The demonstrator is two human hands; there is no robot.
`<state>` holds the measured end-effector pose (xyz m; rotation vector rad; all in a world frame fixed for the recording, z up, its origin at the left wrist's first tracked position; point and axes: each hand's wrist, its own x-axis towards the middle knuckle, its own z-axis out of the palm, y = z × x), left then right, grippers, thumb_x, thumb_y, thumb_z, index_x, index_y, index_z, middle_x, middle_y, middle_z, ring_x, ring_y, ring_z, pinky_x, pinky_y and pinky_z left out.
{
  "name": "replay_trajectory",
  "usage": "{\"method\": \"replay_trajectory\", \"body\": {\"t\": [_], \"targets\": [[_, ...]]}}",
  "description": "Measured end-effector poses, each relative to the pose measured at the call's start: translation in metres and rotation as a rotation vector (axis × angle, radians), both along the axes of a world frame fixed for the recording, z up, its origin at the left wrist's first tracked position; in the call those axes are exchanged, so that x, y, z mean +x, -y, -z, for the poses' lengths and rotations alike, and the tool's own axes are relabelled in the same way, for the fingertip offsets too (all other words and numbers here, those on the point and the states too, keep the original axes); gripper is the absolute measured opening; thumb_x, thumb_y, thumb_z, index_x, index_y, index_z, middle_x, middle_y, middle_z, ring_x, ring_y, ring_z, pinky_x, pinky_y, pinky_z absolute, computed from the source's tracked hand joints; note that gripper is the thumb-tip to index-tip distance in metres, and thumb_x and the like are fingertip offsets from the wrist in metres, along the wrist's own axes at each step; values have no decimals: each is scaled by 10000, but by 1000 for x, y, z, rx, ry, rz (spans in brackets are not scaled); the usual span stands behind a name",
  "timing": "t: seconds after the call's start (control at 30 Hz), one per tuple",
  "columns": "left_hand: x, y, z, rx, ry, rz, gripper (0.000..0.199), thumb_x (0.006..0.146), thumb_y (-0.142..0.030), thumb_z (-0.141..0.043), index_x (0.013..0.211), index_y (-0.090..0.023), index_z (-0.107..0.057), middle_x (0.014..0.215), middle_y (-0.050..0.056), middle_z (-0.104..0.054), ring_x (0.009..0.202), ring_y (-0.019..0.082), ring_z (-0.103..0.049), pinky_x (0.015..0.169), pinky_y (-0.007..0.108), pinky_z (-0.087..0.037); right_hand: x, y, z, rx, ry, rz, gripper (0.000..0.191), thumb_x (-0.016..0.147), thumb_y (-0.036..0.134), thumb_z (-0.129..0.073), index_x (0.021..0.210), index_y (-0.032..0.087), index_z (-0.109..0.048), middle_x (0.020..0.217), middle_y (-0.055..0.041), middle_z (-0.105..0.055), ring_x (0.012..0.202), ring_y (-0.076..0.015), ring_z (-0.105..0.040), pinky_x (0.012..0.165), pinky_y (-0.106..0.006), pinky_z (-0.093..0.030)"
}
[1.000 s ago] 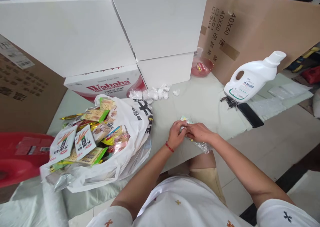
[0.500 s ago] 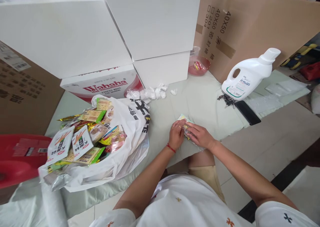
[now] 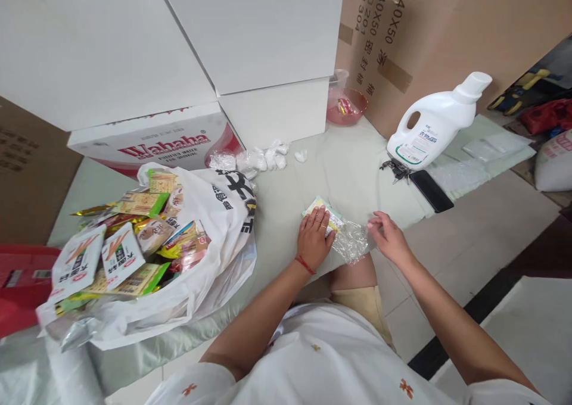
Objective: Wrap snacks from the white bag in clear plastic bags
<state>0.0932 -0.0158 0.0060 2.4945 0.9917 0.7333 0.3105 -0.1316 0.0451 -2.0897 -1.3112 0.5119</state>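
My left hand (image 3: 316,236), a red cord on its wrist, lies flat with fingers stretched over a small pale green and yellow packet (image 3: 320,202) on the cloth. Most of the packet is hidden under the fingers. Crumpled clear plastic wrap (image 3: 351,242) spreads from the packet's right side toward the table's front edge. Just right of the wrap, my right hand (image 3: 388,236) is raised with loosely bent fingers apart, and I see nothing held in it.
At left, a white plastic bag (image 3: 218,238) bulges with snack packs. Crumpled plastic balls (image 3: 263,158) lie before the Wahaha carton (image 3: 165,140). A red bowl (image 3: 348,108) stands behind. On the right are a white detergent bottle (image 3: 435,125), keys (image 3: 395,170) and a black phone (image 3: 431,190).
My hands were together on the packet; the right has moved off to the right. The clear wrap now lies spread out beside the packet. The view has shifted slightly.
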Motion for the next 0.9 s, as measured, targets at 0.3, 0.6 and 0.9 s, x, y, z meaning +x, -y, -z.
{"method": "replay_trajectory", "body": {"t": [0.3, 0.6, 0.9], "targets": [[3, 1, 1, -44, 58, 2, 479, 981, -388, -537, 1434, -233, -530, 1535, 97, -504, 1481, 281, -384, 1221, 534, -286, -36, -20, -14, -238, -308, -204, 474, 870, 241, -568, 1343, 218, -541, 683, 33, -645, 597, -162, -605, 606, -276, -486], [-9, -21, 9, -126, 98, 197, 497, 931, -187, -495, 1424, -227, -545, 1533, 87, -506, 1487, 252, -379, 1230, 528, -288, -53, -74, -13, 98, -1388, 156, 162, 735, 89, -746, 880, 136, -691, 906, -116, -766, 923, -216, -752, 908, -334, -630], [-7, -24, 15, -309, 449, 48, 310, 895, -333, -645, 1173, -201, -685, 1336, 125, -674, 1328, 259, -574, 1205, 530, -332, -65, -75, -14, 182, -1612, 123, 394, 770, -29, -588, 1123, 145, -586, 1111, -159, -753, 1167, -238, -692, 1026, -378, -574]]}}
